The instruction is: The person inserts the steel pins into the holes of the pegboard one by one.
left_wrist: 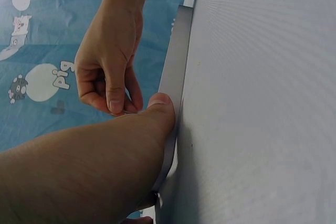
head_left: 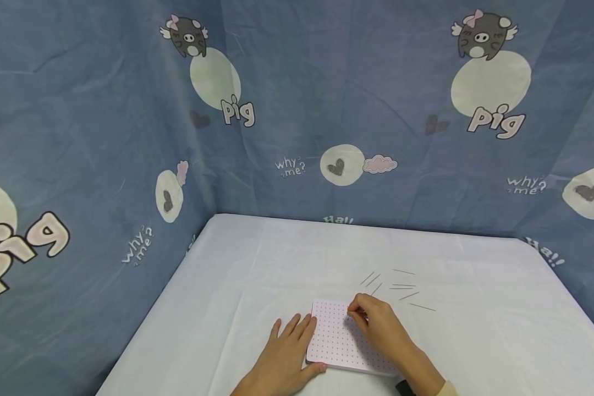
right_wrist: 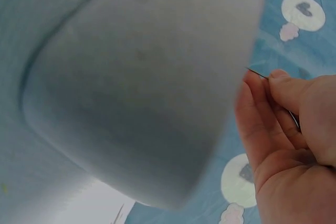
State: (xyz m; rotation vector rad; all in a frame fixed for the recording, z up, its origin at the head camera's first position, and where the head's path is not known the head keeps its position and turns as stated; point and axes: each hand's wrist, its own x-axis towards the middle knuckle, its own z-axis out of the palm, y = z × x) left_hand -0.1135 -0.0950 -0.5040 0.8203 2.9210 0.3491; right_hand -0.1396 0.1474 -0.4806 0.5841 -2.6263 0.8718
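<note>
A pale, thick square board point(head_left: 329, 338) dotted with a regular grid lies on the white cloth in front of me. My left hand point(head_left: 284, 352) rests along its left side with straight fingers, the thumb touching the front edge. Over the upper right part of the board, my right hand point(head_left: 383, 327) pinches a thin needle point(right_wrist: 257, 73) between thumb and fingers. In the right wrist view the needle's dark tip points toward the board's face. The left wrist view shows the board edge point(left_wrist: 176, 61) under my left thumb.
Several thin needles point(head_left: 403, 288) lie scattered on the white cloth point(head_left: 218, 264) beyond the board and to its right. A blue printed curtain point(head_left: 297, 99) rises behind the table and along its sides. Something dark point(head_left: 404, 388) sits by my right wrist.
</note>
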